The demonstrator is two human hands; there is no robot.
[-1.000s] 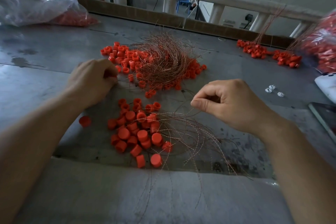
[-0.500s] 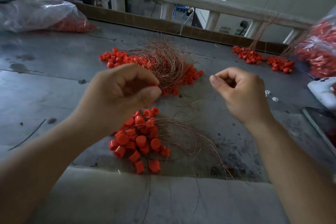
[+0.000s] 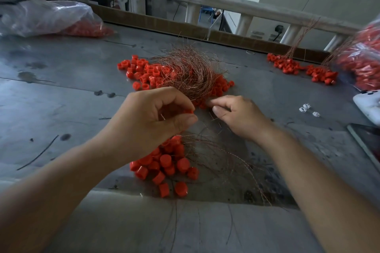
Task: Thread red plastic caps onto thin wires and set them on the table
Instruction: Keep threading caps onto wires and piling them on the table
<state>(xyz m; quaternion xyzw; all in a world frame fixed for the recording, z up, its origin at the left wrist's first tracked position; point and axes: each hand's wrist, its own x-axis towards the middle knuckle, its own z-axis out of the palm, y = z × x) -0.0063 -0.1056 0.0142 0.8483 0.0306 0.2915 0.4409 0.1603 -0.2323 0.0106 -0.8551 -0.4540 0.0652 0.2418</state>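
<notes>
At the far left of the desk (image 3: 61,98) lies a clear plastic bag of red caps (image 3: 47,18), supply not yet touched. Right of it, mid-desk, a heap of threaded caps (image 3: 144,74) sits under a tangle of copper wires (image 3: 185,74); that part looks done. Nearer, the left hand (image 3: 152,121) is raised above the pile of loose caps (image 3: 168,164) and pinches one red cap (image 3: 189,111) between thumb and forefinger. Just right of it the right hand (image 3: 240,117) has its fingers curled and thumb laid to forefinger; whether a wire sits in that pinch I cannot tell, the strand being too fine. Loose wires (image 3: 226,160) fan out below it. Far right, another threaded heap (image 3: 298,68) lies beside a second bag (image 3: 362,61). I judge the work well under way, with many caps left.
</notes>
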